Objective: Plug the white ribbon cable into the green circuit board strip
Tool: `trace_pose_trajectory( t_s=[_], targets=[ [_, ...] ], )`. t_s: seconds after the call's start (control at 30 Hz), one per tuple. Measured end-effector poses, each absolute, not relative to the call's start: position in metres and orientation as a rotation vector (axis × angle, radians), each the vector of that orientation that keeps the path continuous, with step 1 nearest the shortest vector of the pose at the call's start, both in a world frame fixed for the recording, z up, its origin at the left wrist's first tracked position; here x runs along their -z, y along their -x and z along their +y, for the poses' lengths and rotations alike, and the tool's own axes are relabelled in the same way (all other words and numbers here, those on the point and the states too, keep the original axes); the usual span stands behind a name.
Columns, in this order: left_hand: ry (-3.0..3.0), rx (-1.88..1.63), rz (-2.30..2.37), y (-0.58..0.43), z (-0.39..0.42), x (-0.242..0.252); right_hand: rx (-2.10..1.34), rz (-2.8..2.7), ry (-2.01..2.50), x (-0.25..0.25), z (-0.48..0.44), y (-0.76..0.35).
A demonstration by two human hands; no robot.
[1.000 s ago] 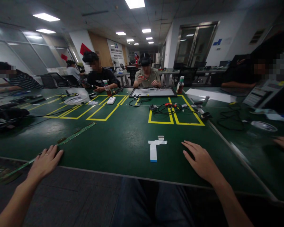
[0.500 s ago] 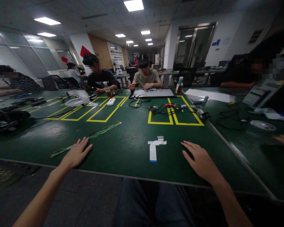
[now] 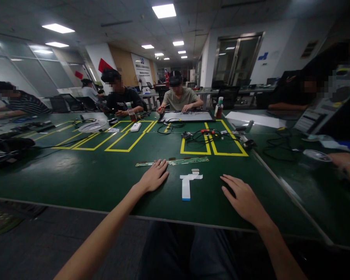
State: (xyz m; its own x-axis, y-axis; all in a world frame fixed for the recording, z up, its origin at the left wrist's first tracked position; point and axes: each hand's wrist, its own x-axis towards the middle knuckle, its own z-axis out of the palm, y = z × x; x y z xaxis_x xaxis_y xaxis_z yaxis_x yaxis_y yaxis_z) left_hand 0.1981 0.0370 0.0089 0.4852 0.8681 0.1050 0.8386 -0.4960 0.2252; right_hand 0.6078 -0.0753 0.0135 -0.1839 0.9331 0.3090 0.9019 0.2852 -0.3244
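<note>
My left hand (image 3: 154, 177) lies flat on the green table (image 3: 90, 175), fingers spread, fingertips touching a long narrow green circuit board strip (image 3: 181, 160) that lies crosswise in front of me. My right hand (image 3: 242, 197) rests flat and open on the table to the right, holding nothing. Between the hands lies a white T-shaped flat ribbon cable (image 3: 187, 183) with a blue end toward me.
Yellow tape rectangles (image 3: 212, 146) mark the table farther out, with tangled cables (image 3: 205, 135), a white fan (image 3: 91, 125) and a framed panel (image 3: 188, 116). Several people sit around the table; another person's hand (image 3: 347, 167) is at the right.
My left hand has slid the green circuit board strip from the left table edge rightward to the middle, above the ribbon cable. My right hand has stayed put.
</note>
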Motion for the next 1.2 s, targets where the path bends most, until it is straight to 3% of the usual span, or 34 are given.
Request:
trace_pose_trajectory(
  t_s=[0.23,0.73,0.97,1.2],
  targets=[
    [-2.651,-0.31,1.314,-0.247,0.05,-0.009,-0.095,-2.117,1.649,-0.014,-0.076,-0.608],
    [-2.681,-0.419,1.401,-0.25,0.032,-0.01,-0.027,-2.126,1.549,-0.028,-0.075,-0.591],
    [-2.736,-0.555,1.488,-0.257,0.027,-0.018,-0.137,-2.451,1.38,-0.042,-0.06,-0.535],
    [-2.769,-0.632,1.235,-0.271,0.028,-0.02,-0.157,-2.51,1.39,-0.035,-0.048,-0.523]
  ],
)
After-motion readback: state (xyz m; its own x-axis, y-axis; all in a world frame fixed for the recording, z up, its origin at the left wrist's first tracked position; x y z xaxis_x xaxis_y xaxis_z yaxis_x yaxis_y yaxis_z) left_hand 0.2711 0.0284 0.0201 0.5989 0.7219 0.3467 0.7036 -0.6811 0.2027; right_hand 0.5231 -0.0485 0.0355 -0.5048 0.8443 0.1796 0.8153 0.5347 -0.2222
